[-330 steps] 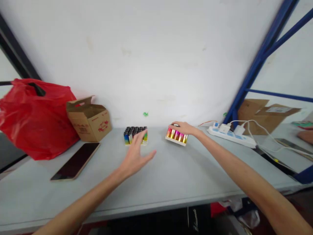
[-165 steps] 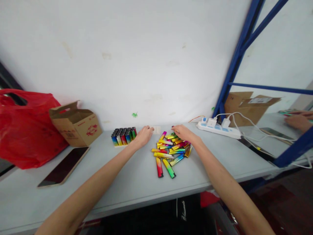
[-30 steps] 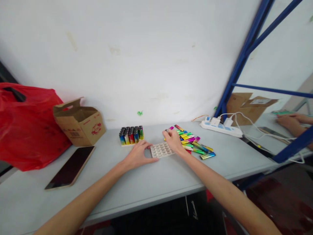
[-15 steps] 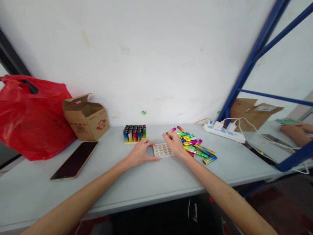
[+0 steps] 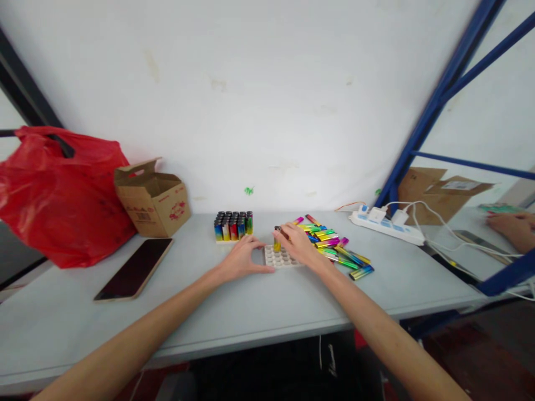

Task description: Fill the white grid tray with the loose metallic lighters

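The head camera looks from close above the near side of the table (image 5: 292, 306), facing 12 o'clock and tipped downward; the wall (image 5: 267, 122) fills most of the top half, left hand (image 5: 240, 260) and right hand (image 5: 299, 245) lie below centre, arms (image 5: 140, 322) toward 7 and 5 o'clock

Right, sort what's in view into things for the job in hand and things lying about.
Job, by the look of it: white holed tray, upright lighter in the right hand, loose lighters, probably the standing lighters too.
Just lying about: red bag, printed box, phone, power strip.
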`<control>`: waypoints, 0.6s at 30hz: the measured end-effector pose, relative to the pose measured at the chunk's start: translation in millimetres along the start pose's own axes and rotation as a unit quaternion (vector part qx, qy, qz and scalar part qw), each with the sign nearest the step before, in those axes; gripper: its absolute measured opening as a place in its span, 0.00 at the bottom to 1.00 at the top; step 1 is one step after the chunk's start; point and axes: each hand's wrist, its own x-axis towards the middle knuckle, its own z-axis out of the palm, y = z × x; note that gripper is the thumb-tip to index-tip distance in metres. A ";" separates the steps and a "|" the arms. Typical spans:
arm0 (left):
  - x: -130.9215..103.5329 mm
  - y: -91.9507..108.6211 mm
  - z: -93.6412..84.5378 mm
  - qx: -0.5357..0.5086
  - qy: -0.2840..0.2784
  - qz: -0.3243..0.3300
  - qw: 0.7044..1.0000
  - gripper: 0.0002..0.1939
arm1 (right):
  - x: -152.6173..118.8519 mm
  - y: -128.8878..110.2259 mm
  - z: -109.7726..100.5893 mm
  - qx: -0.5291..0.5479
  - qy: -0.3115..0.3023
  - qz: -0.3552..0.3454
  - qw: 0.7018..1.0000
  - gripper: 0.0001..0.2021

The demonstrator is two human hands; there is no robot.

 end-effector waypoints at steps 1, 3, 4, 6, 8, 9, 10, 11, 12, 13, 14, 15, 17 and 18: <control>0.0 0.6 -0.6 -0.003 0.001 0.000 1.000 0.38 | 0.3 1.1 0.6 -0.015 -0.009 -0.005 1.000 0.25; 0.0 1.1 -1.5 -0.006 0.002 0.001 1.000 0.37 | 0.8 2.8 2.1 -0.028 -0.023 -0.002 0.999 0.27; 0.1 1.1 -1.8 -0.007 0.000 0.002 1.000 0.37 | 1.1 3.4 3.0 -0.030 -0.025 -0.001 0.999 0.27; 0.1 0.9 -2.1 -0.008 -0.004 0.004 1.000 0.37 | 1.8 4.0 4.8 -0.029 -0.033 -0.003 0.999 0.26; 0.0 0.5 -2.2 -0.008 -0.005 0.006 1.000 0.37 | 3.0 3.7 6.5 -0.023 -0.050 -0.008 0.998 0.25; 0.0 0.4 -2.3 -0.009 -0.004 0.008 1.000 0.37 | 4.0 3.3 7.2 -0.021 -0.057 -0.011 0.998 0.24; -0.1 0.3 -2.4 -0.009 -0.004 0.009 1.000 0.37 | 5.2 3.0 7.9 -0.020 -0.063 -0.014 0.998 0.23; -0.1 0.3 -2.5 -0.009 -0.005 0.010 1.000 0.38 | 6.5 2.6 8.4 -0.021 -0.066 -0.017 0.997 0.22; -0.1 0.3 -2.7 -0.007 -0.008 0.010 1.000 0.38 | 8.0 2.4 8.8 -0.022 -0.068 -0.018 0.997 0.22; -0.1 0.3 -2.9 -0.005 -0.010 0.011 1.000 0.38 | 9.4 2.3 9.0 -0.025 -0.070 -0.020 0.997 0.21; 0.0 0.3 -3.2 -0.004 -0.012 0.011 1.000 0.38 | 10.6 2.3 9.0 -0.028 -0.073 -0.021 0.997 0.21; 0.1 0.3 -3.5 -0.004 -0.012 0.011 1.000 0.38 | 11.4 2.5 8.9 -0.031 -0.078 -0.024 0.996 0.21; 0.6 0.2 -4.0 -0.004 -0.013 0.011 1.000 0.38 | 11.7 2.8 8.6 -0.034 -0.095 -0.034 0.994 0.21; 0.9 0.1 -4.3 -0.004 -0.014 0.011 1.000 0.38 | 11.1 2.8 8.6 -0.034 -0.103 -0.041 0.993 0.21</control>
